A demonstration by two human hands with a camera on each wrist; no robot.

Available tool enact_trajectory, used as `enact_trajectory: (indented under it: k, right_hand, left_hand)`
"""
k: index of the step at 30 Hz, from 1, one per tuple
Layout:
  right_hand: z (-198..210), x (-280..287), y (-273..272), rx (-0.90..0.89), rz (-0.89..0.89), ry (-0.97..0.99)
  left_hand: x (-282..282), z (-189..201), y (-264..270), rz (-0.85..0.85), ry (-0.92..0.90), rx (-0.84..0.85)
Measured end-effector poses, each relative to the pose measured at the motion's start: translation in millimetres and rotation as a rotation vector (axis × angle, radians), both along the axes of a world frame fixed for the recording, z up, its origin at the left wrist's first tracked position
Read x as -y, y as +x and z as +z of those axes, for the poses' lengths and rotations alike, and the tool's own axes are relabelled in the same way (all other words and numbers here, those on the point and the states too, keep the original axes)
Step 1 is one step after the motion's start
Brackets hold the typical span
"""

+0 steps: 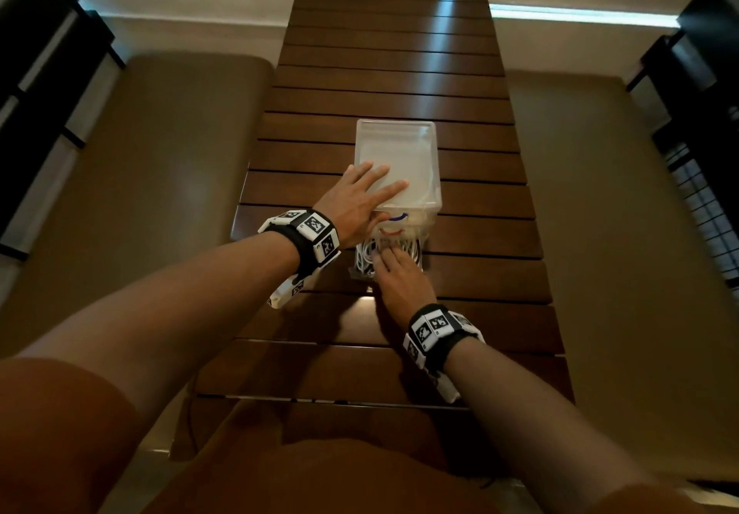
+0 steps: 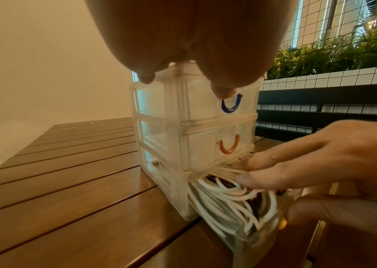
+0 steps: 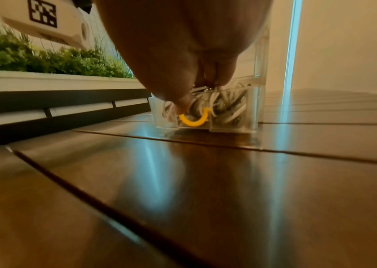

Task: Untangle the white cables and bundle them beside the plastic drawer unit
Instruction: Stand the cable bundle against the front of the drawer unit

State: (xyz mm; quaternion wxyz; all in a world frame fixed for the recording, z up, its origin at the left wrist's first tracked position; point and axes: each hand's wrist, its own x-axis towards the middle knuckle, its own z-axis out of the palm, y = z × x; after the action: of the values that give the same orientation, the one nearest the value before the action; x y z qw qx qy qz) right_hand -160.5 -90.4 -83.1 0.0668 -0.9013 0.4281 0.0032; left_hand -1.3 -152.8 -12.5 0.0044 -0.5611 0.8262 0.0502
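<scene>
Left hand [image 1: 360, 197] flat atop clear plastic drawer unit [image 1: 400, 153]; right hand [image 1: 400, 277] fingers curl into limp, snag-prone white cables [image 2: 226, 195] in pulled-out bottom drawer [image 2: 258, 237]—likely lift by gathered loops.

A home: slatted wooden table [image 1: 392, 73]; cushioned benches [image 1: 160, 145]; planter greenery [image 2: 343, 52].

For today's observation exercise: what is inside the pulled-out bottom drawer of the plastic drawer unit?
The bottom drawer holds a tangle of white cables. The right hand reaches into them and covers part of the pile, so anything beneath cannot be seen.
</scene>
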Motion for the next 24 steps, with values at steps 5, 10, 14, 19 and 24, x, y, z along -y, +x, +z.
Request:
enact_trajectory:
  k: [5, 10, 14, 19, 24]
  right_hand:
    - [-2.7, -4.0, -16.6, 0.09, 0.076, -0.08]
    - [-1.5, 16.2, -8.1, 0.05, -0.002, 0.079]
    - [0.0, 17.6, -20.2, 0.334, -0.042, 0.037]
    - [10.4, 24.0, -42.5, 0.744, -0.75, 0.293]
    - [9.5, 54.7, -43.7, 0.763, -0.744, 0.729]
  left_hand:
    - [-0.9, -0.3, 0.4, 0.009, 0.007, -0.02]
    - [-1.5, 0.2, 0.5, 0.012, 0.001, -0.028]
    - [1.4, 2.5, 2.1, -0.003, 0.036, -0.051]
    - [-18.6, 1.0, 6.2, 0.315, 0.074, -0.555]
    - [-39.8, -39.9, 5.7, 0.786, 0.438, -1.006]
